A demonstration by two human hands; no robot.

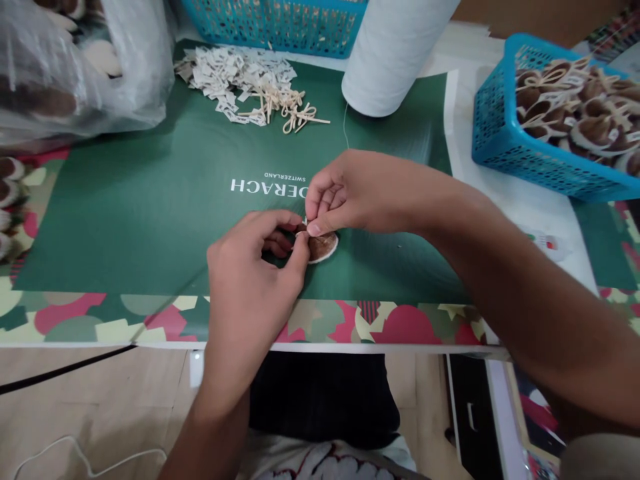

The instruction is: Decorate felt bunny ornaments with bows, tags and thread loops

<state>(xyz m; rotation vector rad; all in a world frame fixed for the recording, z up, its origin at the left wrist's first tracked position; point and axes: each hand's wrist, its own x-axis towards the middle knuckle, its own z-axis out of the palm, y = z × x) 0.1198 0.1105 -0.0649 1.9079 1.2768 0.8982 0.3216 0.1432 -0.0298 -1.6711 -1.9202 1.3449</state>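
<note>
A small brown, fuzzy-looking piece with a white rim point(324, 249) lies low over the green sheet. My left hand point(253, 260) grips its left edge between thumb and fingers. My right hand point(350, 193) reaches in from the right, thumb and forefinger pinched together at the piece's top edge. What sits in that pinch is hidden by the fingertips. From a large white thread spool point(395, 60), a thin thread point(345, 127) drops toward my right hand. Beyond the hands are a heap of small white printed tags point(235, 77) and several beige cord bows point(287, 107).
A blue basket point(493, 127) at right holds several brown, white-rimmed pieces with bows. Another blue basket point(275, 27) stands at the back. A clear plastic bag point(125, 73) sits at upper left. The green printed sheet point(125, 207) covers the table up to its patterned front edge.
</note>
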